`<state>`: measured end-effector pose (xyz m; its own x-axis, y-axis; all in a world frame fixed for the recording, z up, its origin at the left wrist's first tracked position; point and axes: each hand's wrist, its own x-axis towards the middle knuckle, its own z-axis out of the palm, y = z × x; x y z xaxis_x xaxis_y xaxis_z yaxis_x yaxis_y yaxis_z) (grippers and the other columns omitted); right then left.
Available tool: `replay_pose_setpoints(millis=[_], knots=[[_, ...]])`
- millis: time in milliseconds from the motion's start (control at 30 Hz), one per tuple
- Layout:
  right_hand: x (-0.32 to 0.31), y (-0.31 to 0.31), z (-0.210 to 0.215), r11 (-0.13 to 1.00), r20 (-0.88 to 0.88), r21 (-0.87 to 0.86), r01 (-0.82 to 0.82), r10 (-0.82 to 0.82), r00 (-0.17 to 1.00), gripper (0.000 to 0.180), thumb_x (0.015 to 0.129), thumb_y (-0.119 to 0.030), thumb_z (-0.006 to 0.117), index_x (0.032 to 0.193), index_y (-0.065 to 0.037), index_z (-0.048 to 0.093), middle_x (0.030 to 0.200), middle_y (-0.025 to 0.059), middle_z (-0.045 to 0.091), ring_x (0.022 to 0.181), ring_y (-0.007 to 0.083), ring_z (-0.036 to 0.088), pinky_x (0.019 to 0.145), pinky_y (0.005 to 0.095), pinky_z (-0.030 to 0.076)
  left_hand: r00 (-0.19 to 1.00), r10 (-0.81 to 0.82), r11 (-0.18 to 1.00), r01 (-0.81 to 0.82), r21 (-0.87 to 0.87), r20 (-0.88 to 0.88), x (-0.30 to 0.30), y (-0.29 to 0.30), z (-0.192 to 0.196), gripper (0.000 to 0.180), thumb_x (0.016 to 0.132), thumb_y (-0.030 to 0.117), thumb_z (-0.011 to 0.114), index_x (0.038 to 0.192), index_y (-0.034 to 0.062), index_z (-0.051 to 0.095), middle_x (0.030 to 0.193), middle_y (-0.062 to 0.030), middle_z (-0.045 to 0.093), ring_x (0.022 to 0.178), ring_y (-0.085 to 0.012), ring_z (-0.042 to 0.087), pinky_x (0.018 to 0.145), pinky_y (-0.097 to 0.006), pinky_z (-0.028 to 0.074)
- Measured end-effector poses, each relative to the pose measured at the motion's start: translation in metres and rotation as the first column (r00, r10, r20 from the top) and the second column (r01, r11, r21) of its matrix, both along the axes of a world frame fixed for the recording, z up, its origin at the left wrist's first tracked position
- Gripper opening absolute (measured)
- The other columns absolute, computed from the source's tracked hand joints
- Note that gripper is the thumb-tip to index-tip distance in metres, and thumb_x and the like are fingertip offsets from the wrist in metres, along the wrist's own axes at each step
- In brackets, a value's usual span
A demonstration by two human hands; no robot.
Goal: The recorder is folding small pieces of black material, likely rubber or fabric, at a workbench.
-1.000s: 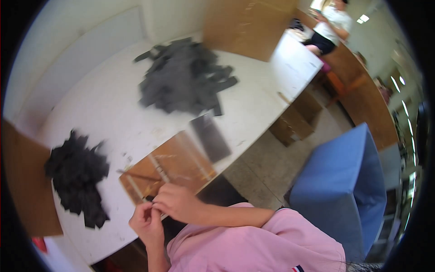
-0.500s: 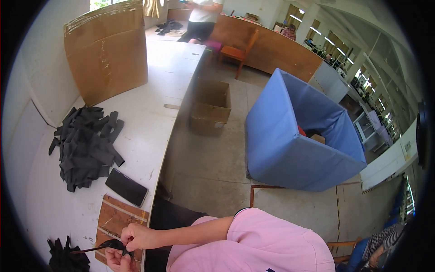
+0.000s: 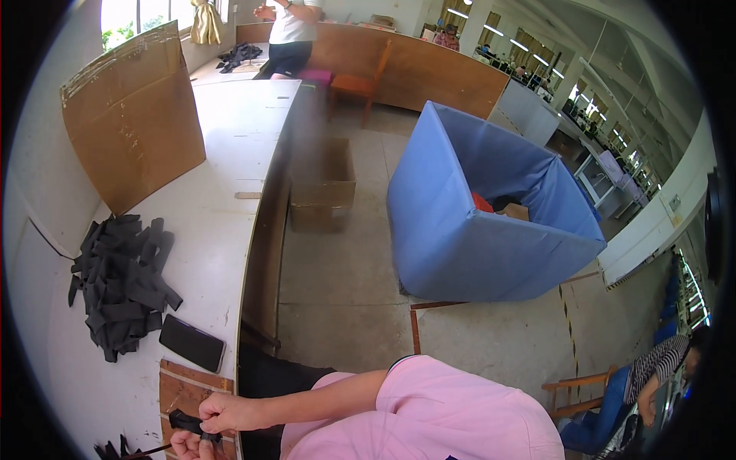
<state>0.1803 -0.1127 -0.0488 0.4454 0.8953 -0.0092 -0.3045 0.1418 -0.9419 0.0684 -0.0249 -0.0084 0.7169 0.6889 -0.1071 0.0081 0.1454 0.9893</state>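
At the lower left, over a brown taped board (image 3: 184, 376) on the white table, both my hands hold a small black cloth piece (image 3: 182, 420). The thumb and fingers of my right hand (image 3: 226, 412) pinch its upper side. Just below, my left hand (image 3: 190, 445) is closed on the lower part, partly cut off by the picture edge. A thin dark rod-like thing (image 3: 151, 451) runs leftward from beside my left hand; what it is I cannot make out. More black cloth pieces (image 3: 115, 448) lie at the lower left edge.
Farther up the table are a black phone (image 3: 192, 343), a heap of dark cloth strips (image 3: 123, 280) and a standing cardboard sheet (image 3: 138, 115). On the floor sit an open carton (image 3: 322, 203) and a big blue cloth bin (image 3: 491, 245). A person (image 3: 294, 38) stands at the back; another sits at lower right.
My view has shifted, so the table and bin appear farther left. The black cloth between my hands has changed shape, from rounded to flatter. The person at the back has raised their hands.
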Motion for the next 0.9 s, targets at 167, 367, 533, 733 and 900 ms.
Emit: replay_pose_setpoints(millis=[167,367,533,733,900], knots=[[-0.009,-0.011,0.038,0.98,-0.151,0.147,-0.131,0.153,0.977,0.014,0.076,-0.011,0.057,0.071,-0.001,0.049,0.06,-0.0007,0.047,0.053,0.0077,0.045,0.046,0.0218,0.038,0.954,-0.277,0.958,0.283,-0.048,0.113,-0.013,0.044,-0.037,0.018,0.083,0.012,0.044,0.095,-0.0013,0.044,0.073,-0.0054,0.047,0.059,-0.013,0.048,0.047,-0.02,0.04],[0.01,-0.001,0.026,0.997,-0.08,0.075,0.015,-0.009,0.997,0.018,0.079,-0.014,0.055,0.069,-0.001,0.047,0.076,0.0037,0.043,0.07,0.0124,0.047,0.057,0.0249,0.038,0.998,0.059,0.981,-0.059,0.185,0.007,0.017,0.007,0.01,0.035,0.083,0.016,0.045,0.113,-0.0032,0.045,0.077,-0.0114,0.053,0.059,-0.0162,0.051,0.049,-0.025,0.044],[0.011,-0.015,0.035,0.968,0.216,0.073,0.239,-0.249,0.944,0.021,0.077,-0.014,0.056,0.065,0.0,0.047,0.075,0.0065,0.046,0.069,0.0132,0.046,0.058,0.0281,0.038,0.85,0.021,0.801,-0.329,-0.5,-0.526,0.025,0.107,-0.037,0.05,0.083,0.037,0.046,0.119,0.0036,0.042,0.079,-0.0153,0.058,0.048,-0.0185,0.055,0.04,-0.024,0.043],[0.004,-0.01,0.026,0.985,-0.021,0.096,0.145,-0.144,0.989,0.02,0.075,-0.011,0.058,0.061,-0.001,0.047,0.069,0.005,0.045,0.061,0.0117,0.045,0.052,0.0255,0.036,0.997,-0.07,0.938,0.052,-0.342,-0.042,0.033,-0.016,0.035,0.041,0.084,0.037,0.045,0.107,0.0028,0.048,0.08,-0.0115,0.056,0.044,-0.0127,0.049,0.037,-0.022,0.038],[0.002,-0.007,0.048,0.857,0.214,0.46,0.234,-0.362,0.907,0.022,0.069,-0.004,0.057,0.055,-0.003,0.041,0.073,0.005,0.043,0.07,0.0151,0.048,0.061,0.0262,0.038,0.897,-0.238,0.906,0.343,-0.248,0.371,0.006,0.012,-0.001,0.083,0.058,0.018,0.057,0.129,-0.0059,0.021,0.119,-0.0245,0.036,0.097,-0.0304,0.048,0.078,-0.034,0.043]])
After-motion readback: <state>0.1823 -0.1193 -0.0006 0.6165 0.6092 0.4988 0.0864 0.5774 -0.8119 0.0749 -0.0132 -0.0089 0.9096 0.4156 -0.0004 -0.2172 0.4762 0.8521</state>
